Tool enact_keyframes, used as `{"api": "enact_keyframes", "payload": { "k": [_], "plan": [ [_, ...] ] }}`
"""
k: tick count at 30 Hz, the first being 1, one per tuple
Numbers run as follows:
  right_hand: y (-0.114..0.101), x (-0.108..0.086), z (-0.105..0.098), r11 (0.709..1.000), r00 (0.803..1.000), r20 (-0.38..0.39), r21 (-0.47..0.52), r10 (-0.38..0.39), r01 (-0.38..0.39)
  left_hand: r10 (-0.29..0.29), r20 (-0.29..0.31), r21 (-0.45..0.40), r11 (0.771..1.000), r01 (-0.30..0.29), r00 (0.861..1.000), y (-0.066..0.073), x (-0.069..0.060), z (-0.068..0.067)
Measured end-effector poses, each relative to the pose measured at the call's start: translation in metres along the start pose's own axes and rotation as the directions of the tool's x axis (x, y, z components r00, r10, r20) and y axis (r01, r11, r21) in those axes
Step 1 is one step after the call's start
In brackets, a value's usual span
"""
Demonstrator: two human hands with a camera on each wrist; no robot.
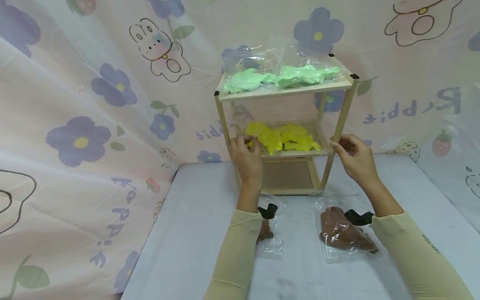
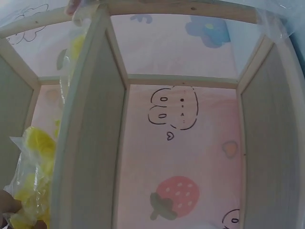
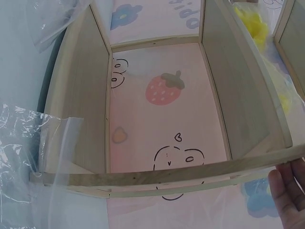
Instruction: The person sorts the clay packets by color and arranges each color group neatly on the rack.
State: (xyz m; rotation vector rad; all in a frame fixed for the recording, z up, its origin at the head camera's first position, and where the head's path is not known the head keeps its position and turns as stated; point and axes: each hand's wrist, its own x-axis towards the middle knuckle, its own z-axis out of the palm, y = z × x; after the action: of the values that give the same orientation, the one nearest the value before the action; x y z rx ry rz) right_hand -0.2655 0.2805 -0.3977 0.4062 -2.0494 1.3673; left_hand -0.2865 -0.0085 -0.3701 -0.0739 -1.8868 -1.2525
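Observation:
A small wooden rack [image 1: 285,93] with three shelves stands on the table. My left hand [image 1: 247,160] is at the left of its middle shelf and pinches the edge of a clear plastic bag with lumpy yellow contents [image 1: 267,135]. In the left wrist view, fingertips [image 2: 8,204] show against that bag. A second yellow bag [image 1: 299,137] lies beside it on the same shelf. My right hand [image 1: 356,158] holds the rack's right front post [image 1: 342,114] at middle-shelf height, with thumb and fingers at the wood.
Two clear bags with pale green contents [image 1: 305,76] lie on the top shelf. In front of the rack, a bag with a brown lump [image 1: 345,231] lies on the table [image 1: 180,233], and another brown one [image 1: 265,230] is partly behind my left sleeve. Patterned cloth [image 1: 123,137] hangs around.

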Motion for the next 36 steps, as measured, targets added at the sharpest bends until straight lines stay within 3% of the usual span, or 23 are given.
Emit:
{"api": "enact_keyframes", "payload": {
  "k": [11,21,28,36],
  "plan": [
    [-0.002,-0.001,0.0,1.0,1.0,0.006,-0.009,0.005,-0.005,0.043,0.067,0.092,0.995,-0.049,0.997,-0.014,-0.003,0.001],
    [-0.002,-0.001,0.001,1.0,1.0,0.003,-0.015,-0.002,0.002,0.002,0.179,0.171,0.985,-0.033,0.984,-0.011,0.001,-0.007],
    [0.001,-0.001,0.001,1.0,1.0,0.006,-0.013,0.002,-0.002,-0.079,0.21,0.331,0.943,0.005,0.974,-0.01,0.002,-0.012],
    [-0.002,-0.001,0.001,1.0,1.0,0.004,-0.01,0.011,-0.011,-0.083,0.255,0.241,0.97,0.019,0.963,-0.015,-0.003,-0.02]
  ]
}}
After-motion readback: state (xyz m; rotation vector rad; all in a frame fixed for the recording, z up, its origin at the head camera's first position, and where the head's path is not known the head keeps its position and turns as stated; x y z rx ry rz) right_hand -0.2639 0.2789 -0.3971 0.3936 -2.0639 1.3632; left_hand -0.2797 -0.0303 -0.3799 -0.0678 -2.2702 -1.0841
